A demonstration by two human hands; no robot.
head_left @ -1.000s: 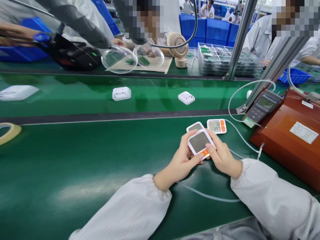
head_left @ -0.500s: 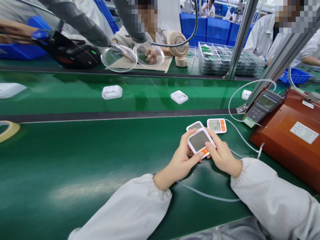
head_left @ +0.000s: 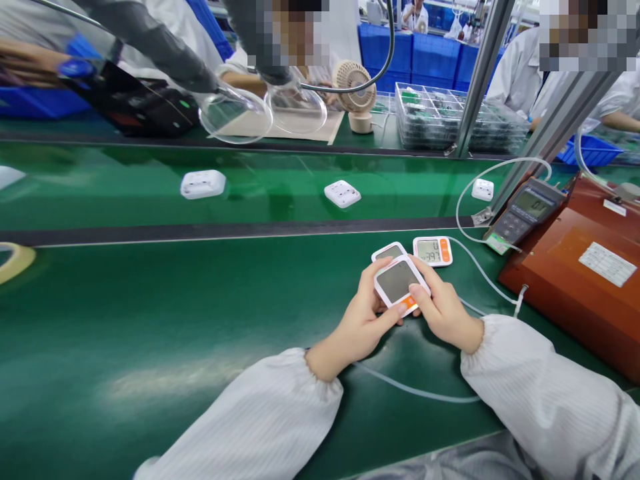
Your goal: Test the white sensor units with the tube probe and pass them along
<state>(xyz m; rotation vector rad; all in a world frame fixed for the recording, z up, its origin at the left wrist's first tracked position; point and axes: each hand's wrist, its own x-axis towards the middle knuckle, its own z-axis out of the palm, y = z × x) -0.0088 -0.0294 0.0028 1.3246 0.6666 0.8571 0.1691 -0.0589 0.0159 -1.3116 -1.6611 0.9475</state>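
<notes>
Both my left hand [head_left: 361, 313] and my right hand [head_left: 443, 303] grip a white blood pressure monitor [head_left: 400, 281] with a grey screen and orange buttons. My thumbs rest on its front near the buttons; most of my other fingers are hidden behind it. Its screen looks blank. Just beyond it, partly covered, is a second white monitor [head_left: 390, 251]. A third monitor [head_left: 433, 251] lies behind my right hand, its screen lit with digits and a thin tube running from its side. Another clear tube [head_left: 415, 393] curves across the green bench below my hands.
An orange-brown box [head_left: 575, 273] with tubes stands at right beside a handheld meter [head_left: 525, 210]. Beyond a dark rail, several white casings [head_left: 343, 193] lie on a green conveyor [head_left: 270, 200]. Yellow tape [head_left: 20, 261] is at left. Co-workers, a fan [head_left: 354, 87] and clear trays [head_left: 435, 120] are farther back.
The white casings on the conveyor have shifted left, and one at right shows more fully beside the metal post. My hands and the monitor they hold stay almost still.
</notes>
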